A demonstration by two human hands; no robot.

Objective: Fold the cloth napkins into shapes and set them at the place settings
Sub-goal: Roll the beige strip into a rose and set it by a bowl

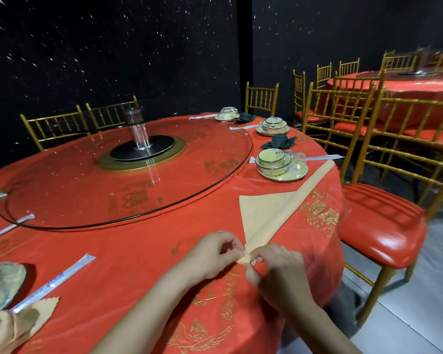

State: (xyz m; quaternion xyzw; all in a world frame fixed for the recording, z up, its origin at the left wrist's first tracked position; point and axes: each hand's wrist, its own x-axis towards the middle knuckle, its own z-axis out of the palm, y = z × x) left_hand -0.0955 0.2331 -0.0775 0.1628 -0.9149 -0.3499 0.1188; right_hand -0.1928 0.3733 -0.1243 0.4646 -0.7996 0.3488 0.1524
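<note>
A peach cloth napkin (269, 213) lies on the red tablecloth (138, 264), rolled along one edge into a long strip that runs up to the right, with a triangular flap left flat. My left hand (212, 254) and my right hand (279, 267) pinch the near end of the strip, which is coiled into a small tight roll between my fingertips. A finished peach napkin (13, 323) sits folded at the bottom left place setting. Two dark green folded napkins (279, 141) (244, 116) stand by the far settings.
A glass turntable (128, 172) covers the table's middle. Wrapped yellow bowl sets (279, 164) and wrapped chopsticks (54, 282) mark the settings. Gold chairs with red seats (379, 226) stand close on the right, and a second red table (407, 85) is behind them.
</note>
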